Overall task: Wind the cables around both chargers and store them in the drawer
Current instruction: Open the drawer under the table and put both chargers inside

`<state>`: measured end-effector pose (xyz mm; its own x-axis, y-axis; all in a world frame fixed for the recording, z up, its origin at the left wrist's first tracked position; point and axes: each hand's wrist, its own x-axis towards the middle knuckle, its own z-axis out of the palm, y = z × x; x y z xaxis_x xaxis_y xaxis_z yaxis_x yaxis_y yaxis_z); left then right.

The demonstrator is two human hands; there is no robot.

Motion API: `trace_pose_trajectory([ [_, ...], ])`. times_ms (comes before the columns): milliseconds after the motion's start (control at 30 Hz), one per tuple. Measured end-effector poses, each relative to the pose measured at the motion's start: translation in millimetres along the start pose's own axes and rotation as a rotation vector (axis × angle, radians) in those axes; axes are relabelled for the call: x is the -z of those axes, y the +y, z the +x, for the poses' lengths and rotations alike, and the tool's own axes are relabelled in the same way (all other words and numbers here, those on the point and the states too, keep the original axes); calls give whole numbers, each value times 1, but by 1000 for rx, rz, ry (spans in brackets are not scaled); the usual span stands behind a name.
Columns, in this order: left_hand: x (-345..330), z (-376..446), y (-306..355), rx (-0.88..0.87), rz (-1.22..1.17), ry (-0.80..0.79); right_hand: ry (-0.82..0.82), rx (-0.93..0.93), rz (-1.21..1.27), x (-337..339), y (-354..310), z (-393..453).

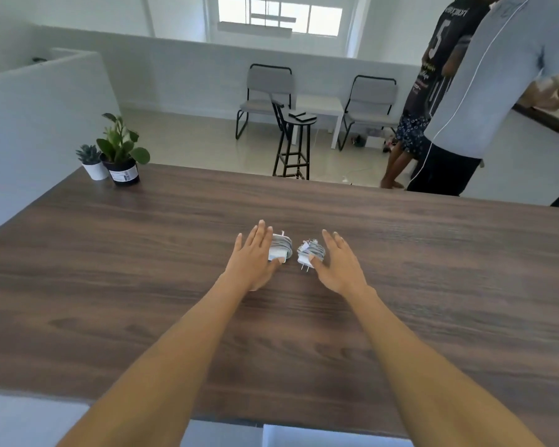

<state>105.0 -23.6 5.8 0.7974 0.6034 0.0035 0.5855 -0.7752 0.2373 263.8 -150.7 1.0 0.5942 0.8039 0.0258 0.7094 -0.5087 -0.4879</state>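
Two white chargers lie side by side on the dark wooden table point(142, 269), each with a grey cable wound around it. My left hand point(255, 256) rests over the left charger point(281, 248), fingers spread and thumb against its near edge. My right hand point(339, 262) touches the right charger point(310, 253) from the right, thumb by its near corner; this charger's plug prongs point toward me. Neither charger is lifted. No drawer is clearly visible; white surfaces show below the table's near edge.
Two potted plants point(117, 153) stand at the table's far left corner. Beyond the far edge are a black stool point(296, 143), two chairs and a white low table. Two people point(459, 101) stand at the far right.
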Motion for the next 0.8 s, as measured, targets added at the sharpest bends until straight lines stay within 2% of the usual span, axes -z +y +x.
trace_pose_trajectory([
  [133, -7, 26, -12, -111, -85, 0, -23, 62, 90, -13, 3, 20],
  [300, -13, 44, -31, -172, -230, -99, -30, 78, 142, -25, 9, 32],
  [433, -21, 58, -40, -215, -373, -119, -50, 102, 199, -29, 13, 36],
  [633, -27, 61, -39, -230, -581, -149, 33, 115, 305, -35, 16, 29],
  [800, -30, 58, -37, -184, -704, -99, 88, 104, 342, -38, 14, 25],
])
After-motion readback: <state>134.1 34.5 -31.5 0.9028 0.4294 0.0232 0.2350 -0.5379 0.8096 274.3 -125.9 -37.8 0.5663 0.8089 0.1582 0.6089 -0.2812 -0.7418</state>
